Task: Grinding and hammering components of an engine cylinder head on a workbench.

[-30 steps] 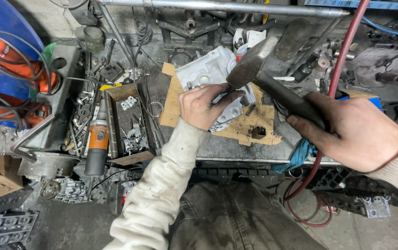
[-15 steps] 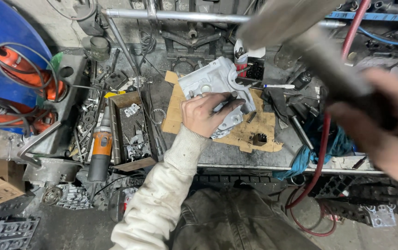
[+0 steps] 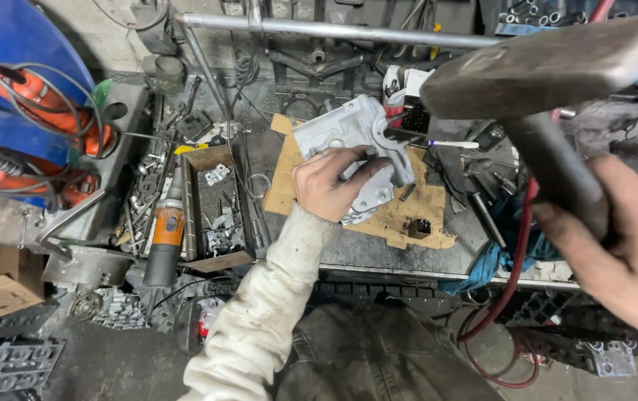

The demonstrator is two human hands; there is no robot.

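Observation:
My left hand [image 3: 326, 186] presses down on a grey cast-metal part [image 3: 352, 137] that lies on a piece of brown cardboard [image 3: 408, 215] on the workbench. My right hand [image 3: 620, 245] grips the handle of a heavy hammer [image 3: 542, 70], raised high and close to the camera, its steel head above and to the right of the metal part. A small dark metal block [image 3: 418, 227] sits on the cardboard near its front right corner.
An open metal tray [image 3: 215, 212] of small parts stands left of the cardboard, with an orange-handled power tool [image 3: 164, 238] beside it. Orange grinders [image 3: 44, 111] lie on a blue drum at far left. A red hose [image 3: 508, 289] hangs off the bench front. Tools clutter the back.
The hammer has swung up from the metal part toward the camera, my right hand rising with it. My left hand stays on the part.

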